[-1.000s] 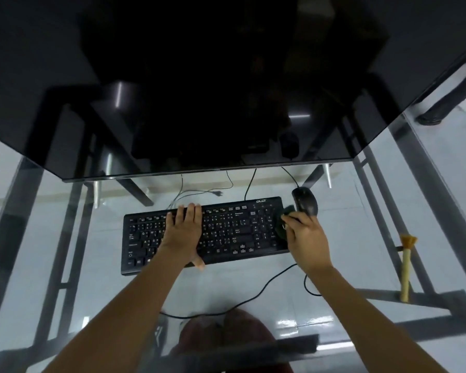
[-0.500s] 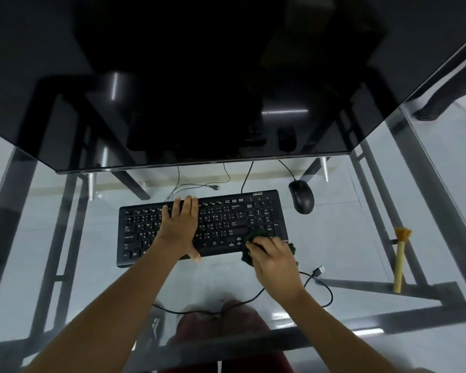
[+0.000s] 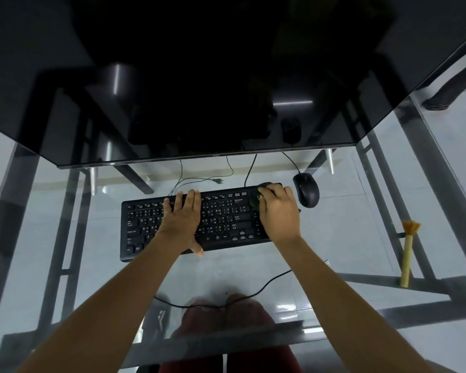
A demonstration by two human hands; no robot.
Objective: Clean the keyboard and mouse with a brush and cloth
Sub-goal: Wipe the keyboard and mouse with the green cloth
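Keyboard, black and wide, lies flat on the glass bench, with its long side running left to right below the near edge of a large dark monitor. Left hand rests flat on the middle keys, fingers straight and together, reaching the far row, thumb hanging over the near edge; it covers a block of keys beneath it. Right hand sits on the right end of the keyboard, fingers curled over a dark cloth, of which only a small dark fold shows at the fingertips and along the left of the palm; the rest is hidden under the hand, and so are the keys there. Mouse, black, lies just beside that hand on the right, apart from it, its cable running off to the far side under the monitor. Brush, with a pale yellow handle and orange bristles pointing far, lies well apart at the right of the bench. A black cable loops across the near glass. Through the glass a grey metal frame and pale floor show; the monitor screen is too dark to read.
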